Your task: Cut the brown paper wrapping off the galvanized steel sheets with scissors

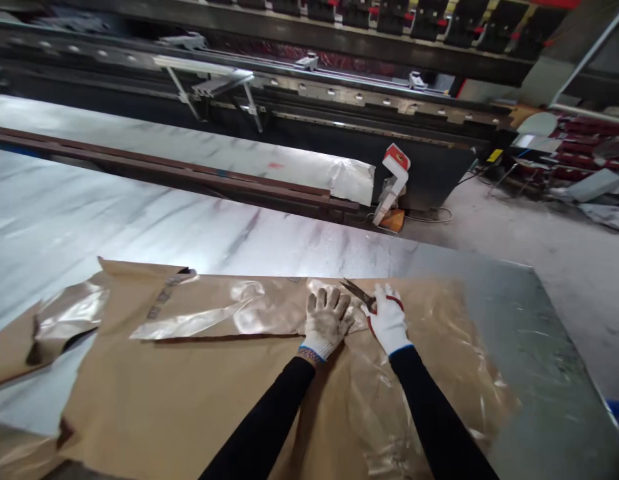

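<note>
The scissors [358, 293] lie with their long axis running up-left from the handle, slim dark metal blades parted and pointing toward the far left of the counter [539, 347]. The right hand [388, 319], in a white knit glove, grips their red handle. The left hand [327, 320], in a soiled knit glove, presses flat with fingers spread on the brown paper wrap [189, 393], matte, creased and plastic-lined, near the counter's right edge.
</note>
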{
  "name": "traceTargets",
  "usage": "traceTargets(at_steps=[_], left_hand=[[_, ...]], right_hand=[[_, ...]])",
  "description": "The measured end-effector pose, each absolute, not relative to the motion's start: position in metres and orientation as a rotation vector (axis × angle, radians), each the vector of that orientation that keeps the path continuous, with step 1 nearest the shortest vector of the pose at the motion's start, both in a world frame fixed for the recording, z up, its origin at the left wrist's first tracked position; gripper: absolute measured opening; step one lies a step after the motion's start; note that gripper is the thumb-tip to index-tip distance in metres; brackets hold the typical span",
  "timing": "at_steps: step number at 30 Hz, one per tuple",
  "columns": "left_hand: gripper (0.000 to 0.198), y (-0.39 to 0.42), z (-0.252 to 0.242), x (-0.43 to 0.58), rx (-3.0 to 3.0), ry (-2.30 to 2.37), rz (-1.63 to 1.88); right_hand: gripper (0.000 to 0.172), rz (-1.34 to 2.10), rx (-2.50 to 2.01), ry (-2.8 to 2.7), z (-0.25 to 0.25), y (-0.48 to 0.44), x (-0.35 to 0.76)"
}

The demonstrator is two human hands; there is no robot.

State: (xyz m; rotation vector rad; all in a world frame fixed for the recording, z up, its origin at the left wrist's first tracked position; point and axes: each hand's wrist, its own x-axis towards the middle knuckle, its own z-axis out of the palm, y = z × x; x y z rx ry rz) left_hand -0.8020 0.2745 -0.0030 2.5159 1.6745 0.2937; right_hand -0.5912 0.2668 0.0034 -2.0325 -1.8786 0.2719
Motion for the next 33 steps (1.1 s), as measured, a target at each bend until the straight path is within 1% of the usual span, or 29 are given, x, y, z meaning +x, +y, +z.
traceTargets(at_steps=[3, 5, 7, 10, 12, 14, 17, 19, 22, 23, 25, 27, 29, 30, 31, 33], left_hand=[[0.056, 0.279, -0.020, -0.825, 2.537, 1.684, 0.195], [0.058, 0.281, -0.021, -0.841, 2.564, 1.659, 0.166], [0.060, 0.285, -0.019, -0.850, 2.594, 1.628, 0.158], [0.061, 0.299, -0.018, -0.855, 2.652, 1.537, 0.168], [0.062, 0.319, -0.020, -0.859, 2.730, 1.390, 0.192], [0.064, 0.345, -0.023, -0.866, 2.824, 1.185, 0.216], [0.064, 0.387, -0.024, -0.882, 2.920, 0.910, 0.234], [0.061, 0.408, -0.020, -0.893, 2.924, 0.871, 0.193], [0.052, 0.418, -0.007, -0.897, 2.789, 1.104, 0.059], [0.048, 0.414, -0.001, -0.895, 2.728, 1.216, 0.032], [0.036, 0.395, 0.012, -0.890, 2.635, 1.415, 0.033], [0.035, 0.362, 0.025, -0.891, 2.575, 1.589, 0.096], [0.043, 0.314, 0.036, -0.907, 2.486, 1.799, 0.193], [0.054, 0.284, 0.039, -0.922, 2.413, 1.936, 0.258], [0.067, 0.251, 0.041, -0.941, 2.306, 2.098, 0.319], [0.083, 0.176, 0.039, -0.983, 1.886, 2.496, 0.498]], right_hand=[[0.043, 0.402, -2.155, -1.810, -0.010, 0.288, -0.560], [0.053, 0.424, -2.300, -1.647, -0.022, 0.285, -0.511], [0.056, 0.413, -2.470, -1.435, -0.031, 0.269, -0.458], [0.068, 0.428, -2.665, -1.289, -0.040, 0.224, -0.403], [0.076, 0.483, -2.670, -1.351, -0.047, 0.183, -0.392], [0.082, 0.446, -2.630, -1.407, -0.059, 0.137, -0.401], [0.078, 0.303, -2.520, -1.506, -0.079, 0.072, -0.437], [0.066, 0.263, -2.442, -1.611, -0.087, 0.039, -0.470], [0.040, 0.363, -2.383, -1.778, -0.090, 0.011, -0.523], [0.036, 0.401, -2.369, -1.807, -0.089, 0.006, -0.539], [0.033, 0.459, -2.338, -1.804, -0.085, 0.000, -0.566], [0.031, 0.601, -2.280, -1.773, -0.077, -0.007, -0.581], [0.031, 0.798, -2.279, -1.650, -0.064, -0.015, -0.581], [0.035, 0.872, -2.322, -1.535, -0.056, -0.020, -0.576], [0.042, 0.909, -2.389, -1.396, -0.047, -0.025, -0.566], [0.058, 0.889, -2.526, -1.121, -0.028, -0.030, -0.538]])
